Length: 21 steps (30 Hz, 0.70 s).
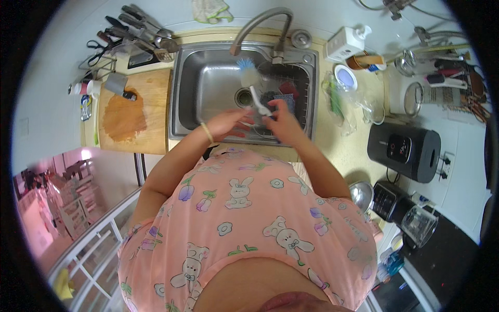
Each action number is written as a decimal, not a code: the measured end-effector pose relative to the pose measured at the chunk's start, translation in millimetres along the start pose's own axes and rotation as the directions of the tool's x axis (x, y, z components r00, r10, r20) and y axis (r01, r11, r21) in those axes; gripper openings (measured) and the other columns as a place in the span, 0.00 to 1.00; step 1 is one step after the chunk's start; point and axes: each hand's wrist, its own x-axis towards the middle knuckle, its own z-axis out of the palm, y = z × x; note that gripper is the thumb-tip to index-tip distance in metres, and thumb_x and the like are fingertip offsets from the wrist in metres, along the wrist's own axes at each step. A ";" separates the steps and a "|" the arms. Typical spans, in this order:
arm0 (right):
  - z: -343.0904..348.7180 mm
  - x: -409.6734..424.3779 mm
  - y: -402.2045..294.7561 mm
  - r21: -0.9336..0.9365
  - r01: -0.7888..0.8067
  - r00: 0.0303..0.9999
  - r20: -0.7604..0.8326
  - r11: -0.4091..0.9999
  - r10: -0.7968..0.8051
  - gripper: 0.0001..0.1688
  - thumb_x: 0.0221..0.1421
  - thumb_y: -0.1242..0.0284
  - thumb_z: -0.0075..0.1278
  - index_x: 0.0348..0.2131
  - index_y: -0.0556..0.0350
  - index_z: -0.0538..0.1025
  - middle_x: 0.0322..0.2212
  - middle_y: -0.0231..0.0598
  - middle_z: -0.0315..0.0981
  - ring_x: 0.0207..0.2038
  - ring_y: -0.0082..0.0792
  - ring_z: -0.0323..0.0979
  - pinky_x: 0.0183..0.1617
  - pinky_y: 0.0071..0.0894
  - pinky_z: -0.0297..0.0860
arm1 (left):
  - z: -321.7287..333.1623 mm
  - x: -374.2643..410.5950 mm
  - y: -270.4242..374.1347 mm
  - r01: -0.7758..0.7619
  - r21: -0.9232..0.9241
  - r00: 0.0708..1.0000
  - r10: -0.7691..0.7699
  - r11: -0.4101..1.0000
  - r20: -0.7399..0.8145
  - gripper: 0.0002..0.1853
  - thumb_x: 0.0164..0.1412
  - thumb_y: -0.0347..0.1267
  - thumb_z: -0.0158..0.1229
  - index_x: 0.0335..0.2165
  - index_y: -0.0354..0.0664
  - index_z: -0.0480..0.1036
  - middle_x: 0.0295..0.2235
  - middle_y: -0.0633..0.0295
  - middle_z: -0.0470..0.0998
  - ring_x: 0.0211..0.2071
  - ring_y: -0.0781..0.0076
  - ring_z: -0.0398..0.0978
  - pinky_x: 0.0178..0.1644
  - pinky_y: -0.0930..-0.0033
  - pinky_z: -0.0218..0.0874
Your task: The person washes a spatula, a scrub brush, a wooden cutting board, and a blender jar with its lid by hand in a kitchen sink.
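My right hand (282,121) is over the right front of the stainless steel sink (175,89), its fingers around the end of a white-handled dish brush (257,97). The brush has blue bristles at its tip, which points up toward the curved faucet (265,15). My left hand (230,124) is over the sink's front, fingers spread and slightly blurred, with nothing visible in it. Between the hands and the faucet lies the round drain (244,97). A wire rack (304,89) at the sink's right side holds a red cloth or sponge (289,89) and a blue one (284,102).
Left of the sink, a cleaver (117,84) lies on a wet-stained wooden cutting board (158,117). Utensils and scissors (97,52) stand behind it. On the right are a white pump bottle (345,43), green onions in plastic (334,99) and a black appliance (403,152).
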 end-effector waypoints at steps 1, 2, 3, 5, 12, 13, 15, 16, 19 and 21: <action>22.9 9.8 2.3 -0.010 0.086 0.995 -0.046 0.996 -0.087 0.26 0.54 0.65 0.51 0.48 0.56 0.60 0.27 0.48 0.71 0.29 0.39 0.73 0.32 0.36 0.68 | 1.1 6.0 -1.6 -0.008 -0.056 1.000 0.008 0.998 -0.014 0.19 0.63 0.42 0.47 0.44 0.40 0.69 0.33 0.61 0.73 0.32 0.70 0.73 0.36 0.68 0.67; 35.6 16.6 -4.2 0.081 0.049 0.997 0.048 0.996 -0.053 0.27 0.54 0.64 0.51 0.48 0.56 0.60 0.28 0.51 0.72 0.30 0.42 0.73 0.34 0.37 0.68 | -1.6 16.0 -9.3 -0.017 -0.113 0.999 0.013 0.993 -0.031 0.18 0.63 0.42 0.47 0.42 0.40 0.69 0.33 0.60 0.73 0.33 0.69 0.73 0.36 0.68 0.68; 45.9 22.1 -9.6 0.166 0.001 0.989 0.146 0.986 -0.025 0.28 0.54 0.63 0.51 0.49 0.57 0.61 0.29 0.53 0.72 0.31 0.46 0.73 0.36 0.38 0.68 | -8.1 26.0 -17.8 -0.026 -0.168 0.999 0.018 0.985 -0.048 0.17 0.63 0.41 0.47 0.41 0.40 0.69 0.33 0.59 0.73 0.33 0.68 0.74 0.36 0.67 0.68; 44.7 37.1 -14.4 0.080 -0.028 0.962 0.273 0.996 0.005 0.30 0.54 0.60 0.51 0.51 0.57 0.62 0.33 0.55 0.73 0.34 0.51 0.73 0.40 0.42 0.68 | -22.1 32.0 -20.5 0.003 -0.219 0.999 -0.013 0.976 -0.042 0.13 0.63 0.39 0.46 0.36 0.40 0.68 0.31 0.61 0.73 0.27 0.68 0.73 0.31 0.68 0.68; -58.0 166.3 50.8 -0.899 -0.040 0.829 -0.273 0.436 -0.488 0.25 0.53 0.62 0.46 0.49 0.54 0.71 0.49 0.47 0.68 0.53 0.54 0.63 0.55 0.48 0.61 | -55.8 6.6 -23.0 -0.042 -0.125 0.982 0.018 0.991 -0.186 0.10 0.61 0.38 0.46 0.34 0.43 0.67 0.23 0.66 0.67 0.17 0.74 0.65 0.19 0.74 0.56; -68.5 176.7 71.4 -0.907 -0.069 0.877 -0.254 0.415 -0.409 0.25 0.54 0.63 0.45 0.49 0.54 0.71 0.50 0.50 0.66 0.55 0.53 0.61 0.56 0.49 0.60 | -56.9 2.6 -18.8 -0.051 -0.113 0.985 0.031 0.992 -0.170 0.10 0.61 0.38 0.46 0.33 0.44 0.67 0.22 0.67 0.65 0.16 0.75 0.63 0.18 0.74 0.54; -66.2 188.0 71.7 -0.895 -0.109 0.959 -0.209 0.433 -0.191 0.26 0.54 0.64 0.44 0.51 0.55 0.69 0.52 0.54 0.63 0.57 0.52 0.58 0.57 0.50 0.58 | -55.3 -8.1 -18.9 -0.073 -0.097 0.978 0.052 0.993 -0.201 0.09 0.62 0.38 0.45 0.31 0.45 0.66 0.20 0.70 0.62 0.13 0.78 0.58 0.15 0.76 0.46; -60.1 184.8 56.5 -0.876 -0.134 0.983 -0.177 0.464 -0.050 0.28 0.54 0.64 0.43 0.53 0.55 0.66 0.53 0.57 0.62 0.58 0.52 0.57 0.58 0.51 0.57 | -56.0 -12.9 -20.7 -0.080 -0.093 0.976 0.059 0.992 -0.208 0.09 0.62 0.38 0.45 0.31 0.45 0.66 0.20 0.70 0.62 0.13 0.79 0.58 0.15 0.76 0.45; -24.3 162.8 29.6 -0.882 -0.062 0.985 -0.129 0.466 -0.114 0.37 0.55 0.56 0.44 0.57 0.60 0.60 0.53 0.61 0.60 0.59 0.54 0.55 0.59 0.52 0.55 | -54.4 -19.9 -20.9 -0.110 -0.027 0.966 0.100 0.994 -0.238 0.15 0.64 0.44 0.44 0.29 0.46 0.65 0.19 0.70 0.61 0.11 0.80 0.55 0.13 0.77 0.43; 18.1 154.1 18.4 -0.421 0.109 0.988 -0.052 0.901 -0.143 0.46 0.53 0.53 0.47 0.60 0.60 0.49 0.52 0.61 0.60 0.58 0.53 0.56 0.58 0.53 0.56 | -52.5 -16.7 -20.6 -0.122 -0.009 0.956 0.116 0.992 -0.269 0.18 0.65 0.48 0.43 0.28 0.46 0.65 0.19 0.71 0.61 0.11 0.81 0.54 0.13 0.77 0.42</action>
